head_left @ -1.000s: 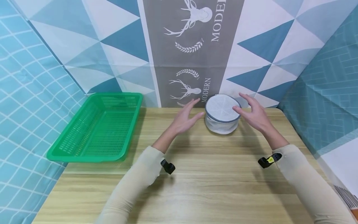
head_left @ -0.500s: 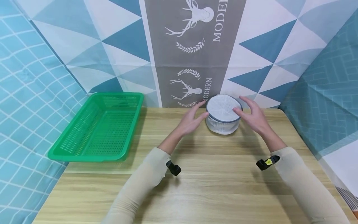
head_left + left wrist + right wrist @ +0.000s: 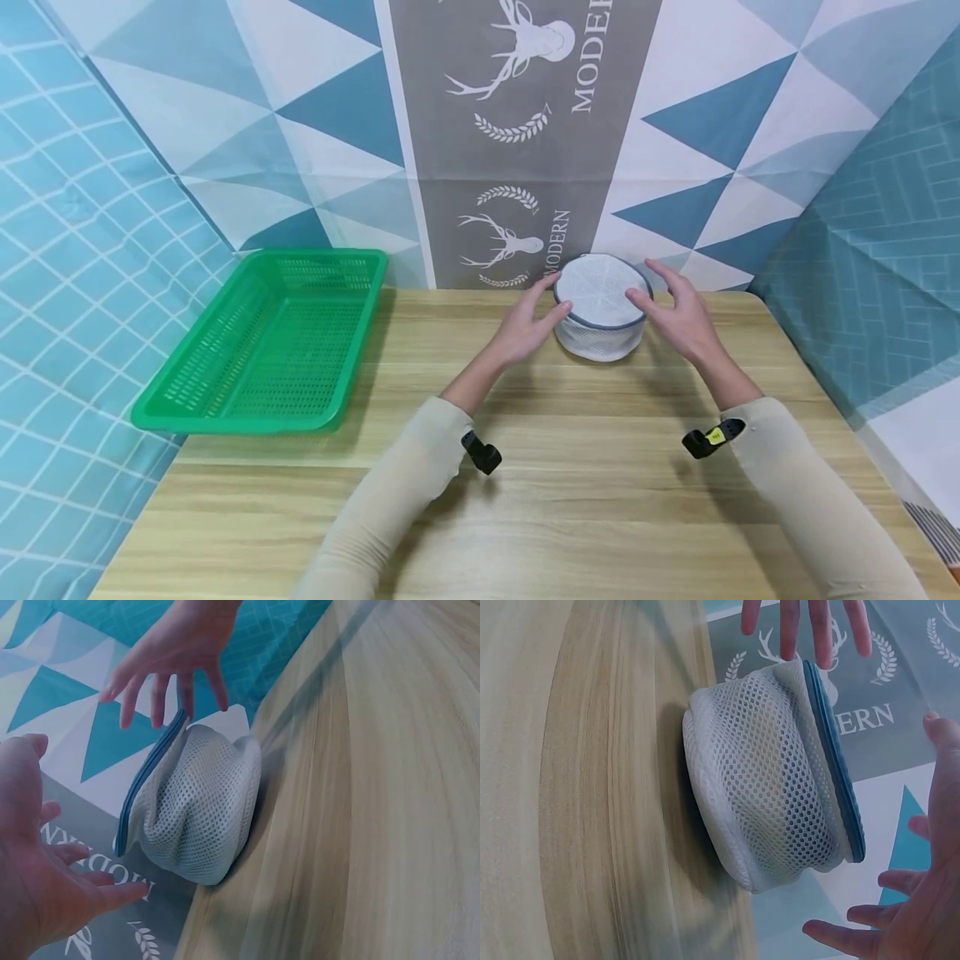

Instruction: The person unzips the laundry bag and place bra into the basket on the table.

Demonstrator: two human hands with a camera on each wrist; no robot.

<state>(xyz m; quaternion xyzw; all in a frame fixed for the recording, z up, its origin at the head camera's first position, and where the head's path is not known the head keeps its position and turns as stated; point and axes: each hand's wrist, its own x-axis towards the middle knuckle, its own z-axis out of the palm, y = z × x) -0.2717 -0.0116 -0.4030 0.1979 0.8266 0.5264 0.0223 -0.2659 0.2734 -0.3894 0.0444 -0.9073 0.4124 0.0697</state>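
A round white mesh bag (image 3: 600, 290) with a dark blue rim stands at the back of the table, against the patterned backdrop. My left hand (image 3: 525, 327) is at its left side and my right hand (image 3: 681, 315) at its right, both with fingers spread. In the left wrist view the mesh bag (image 3: 199, 802) lies between the left hand (image 3: 45, 862) and the right hand (image 3: 180, 652), with a gap to the left one. The right wrist view shows the mesh bag (image 3: 761, 776) apart from the right hand (image 3: 922, 885).
A green plastic basket (image 3: 371, 321) stands at the left of the wooden table (image 3: 570, 517). Patterned cloth hangs behind the table and along both sides. Each sleeve carries a small black wrist device.
My left hand has moved right, up close to the mesh bag's left side. My right hand has barely shifted. Bag and basket stay in place.
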